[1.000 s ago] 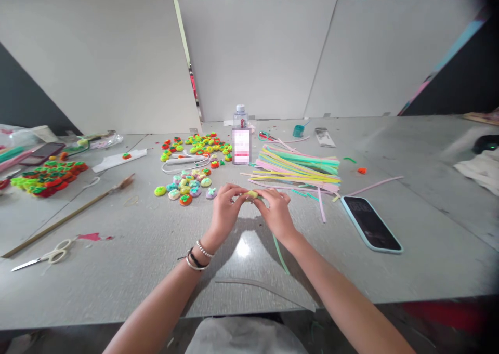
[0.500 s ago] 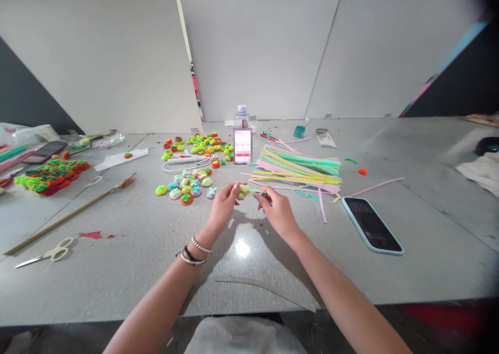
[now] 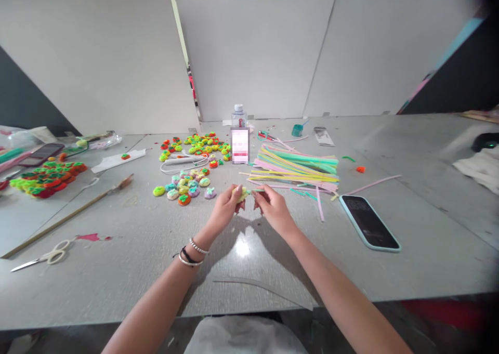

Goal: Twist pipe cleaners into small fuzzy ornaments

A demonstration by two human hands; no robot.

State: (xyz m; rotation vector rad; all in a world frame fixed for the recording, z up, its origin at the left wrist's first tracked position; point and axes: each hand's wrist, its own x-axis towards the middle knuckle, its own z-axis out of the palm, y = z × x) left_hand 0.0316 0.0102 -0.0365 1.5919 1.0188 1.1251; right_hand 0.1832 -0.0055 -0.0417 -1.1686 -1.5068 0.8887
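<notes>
Between thumb and fingers, my left hand (image 3: 227, 205) pinches a small pale-yellow fuzzy coil (image 3: 241, 194) of pipe cleaner. My right hand (image 3: 272, 203) is closed on a mint-green pipe cleaner (image 3: 252, 191) whose short visible length reaches toward the coil; I cannot tell how the two join. Both hands are just above the table, a little apart. Left of them lies a cluster of small pastel and orange pipe-cleaner pieces (image 3: 194, 183) with green tops. Beyond my right hand is a bundle of pipe cleaners (image 3: 296, 167) in pink, yellow and mint.
A phone (image 3: 370, 223) lies at right. Another phone with a lit screen (image 3: 239, 146) leans on a bottle (image 3: 239, 116). Scissors (image 3: 49, 255) and a long stick (image 3: 70, 216) are at left. More red and green pieces (image 3: 50, 177) sit at far left, and a grey strip (image 3: 257, 286) lies near the front edge.
My hands have turned slightly around the yellow coil, and less of the mint pipe cleaner shows between them. The whole view has shifted a little.
</notes>
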